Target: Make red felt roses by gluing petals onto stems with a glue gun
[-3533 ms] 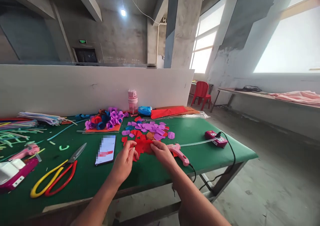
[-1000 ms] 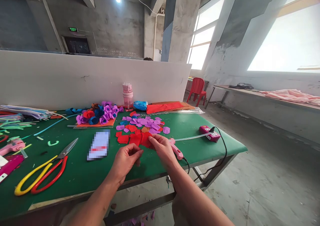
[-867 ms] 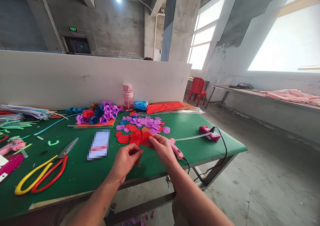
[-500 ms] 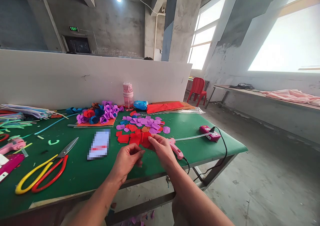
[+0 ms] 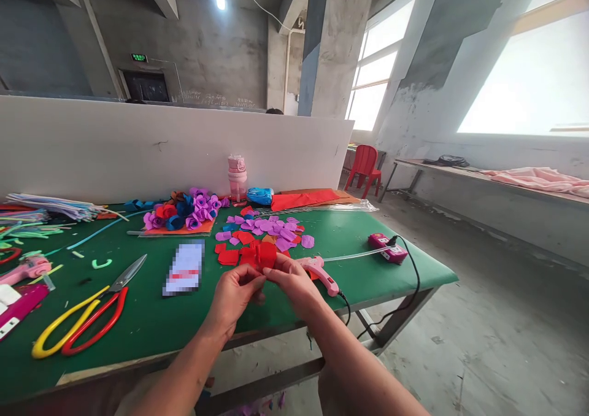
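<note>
Daylight glares white through the windows at right, the ceiling dim around one lit bulb

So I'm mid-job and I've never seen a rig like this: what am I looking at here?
There is no robot here. A person works with two bare hands, seen by one camera worn on the head, looking forward and down. All the pictures come from it; only the last shows now.

The right hand holds a red piece, thin like paper. The fingers of the left hand are pinched at its lower edge; how much they grip is hidden.

On the green table lie loose petals, mostly purple and red, and a pile of flowers. Scissors and a phone lie on the left, and a pink glue gun just beyond the right hand. A pink bottle stands at the back.
</note>
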`<control>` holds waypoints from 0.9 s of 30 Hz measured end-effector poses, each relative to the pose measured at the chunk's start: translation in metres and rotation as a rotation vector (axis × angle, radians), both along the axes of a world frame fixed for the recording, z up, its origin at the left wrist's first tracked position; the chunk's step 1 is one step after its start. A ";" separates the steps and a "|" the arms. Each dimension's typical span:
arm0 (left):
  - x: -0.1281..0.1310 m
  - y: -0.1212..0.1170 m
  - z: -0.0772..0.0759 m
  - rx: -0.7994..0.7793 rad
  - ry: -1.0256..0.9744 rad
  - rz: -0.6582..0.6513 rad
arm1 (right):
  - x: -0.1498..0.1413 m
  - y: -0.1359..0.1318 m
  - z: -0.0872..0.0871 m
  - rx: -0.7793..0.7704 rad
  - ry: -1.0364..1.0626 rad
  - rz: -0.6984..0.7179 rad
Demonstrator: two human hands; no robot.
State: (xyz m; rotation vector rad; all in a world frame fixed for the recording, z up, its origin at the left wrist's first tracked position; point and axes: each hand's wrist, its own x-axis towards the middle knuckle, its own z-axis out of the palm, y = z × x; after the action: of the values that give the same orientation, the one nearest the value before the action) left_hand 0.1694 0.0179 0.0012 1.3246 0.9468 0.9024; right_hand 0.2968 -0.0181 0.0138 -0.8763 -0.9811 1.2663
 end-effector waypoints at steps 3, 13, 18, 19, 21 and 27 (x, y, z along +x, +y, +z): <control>0.001 0.000 -0.002 -0.001 -0.016 0.020 | -0.005 0.001 -0.002 0.046 -0.051 -0.025; -0.016 0.008 0.011 0.013 -0.009 -0.126 | -0.001 0.004 -0.003 0.066 -0.032 -0.121; -0.026 0.023 0.010 -0.003 -0.076 -0.053 | 0.002 0.002 -0.002 -0.002 0.040 0.008; -0.026 0.023 0.008 -0.020 -0.094 -0.062 | 0.002 0.001 -0.002 -0.012 0.056 0.038; -0.022 0.021 0.006 -0.050 -0.130 -0.075 | 0.000 -0.001 -0.002 -0.027 0.077 0.068; -0.018 0.016 0.005 -0.105 -0.226 -0.111 | -0.001 0.001 -0.010 -0.060 0.106 0.098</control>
State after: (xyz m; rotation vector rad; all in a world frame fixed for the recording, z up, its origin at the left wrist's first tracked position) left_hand 0.1518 0.0342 0.0059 1.1473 0.7283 0.8837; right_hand 0.2960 -0.0173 0.0042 -0.8069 -0.9154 1.4177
